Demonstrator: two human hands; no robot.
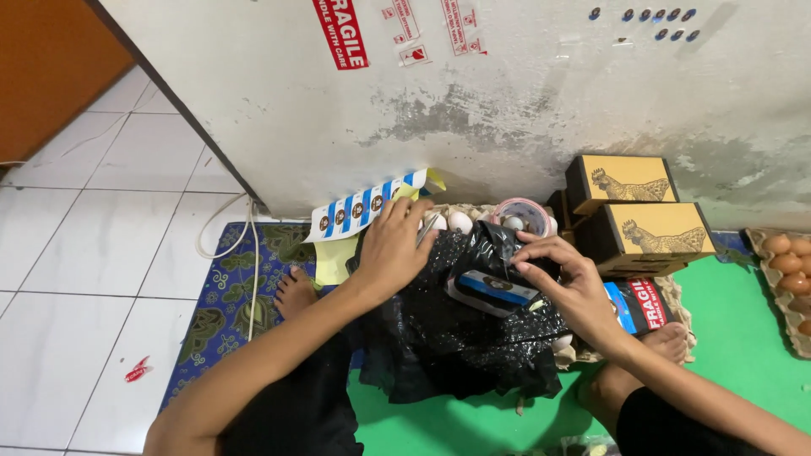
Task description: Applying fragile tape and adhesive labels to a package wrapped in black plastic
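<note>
Seen from the head camera, both forearms reach forward over crossed legs onto a crumpled black plastic bag (460, 338) lying on the green mat (743, 338). The left hand (393, 245) rests flat and spread on the bag's upper left edge, fingers partly covering white eggs (459, 221) in a tray that the bag mostly hides. The right hand (566, 283) curls loosely, fingertips pinching the plastic beside a dark blue-striped object (494, 289) half wrapped inside. Two yellow-lidded boxes (650, 228) stand near the wall. Brown eggs (790, 266) are cut off at the right edge.
</note>
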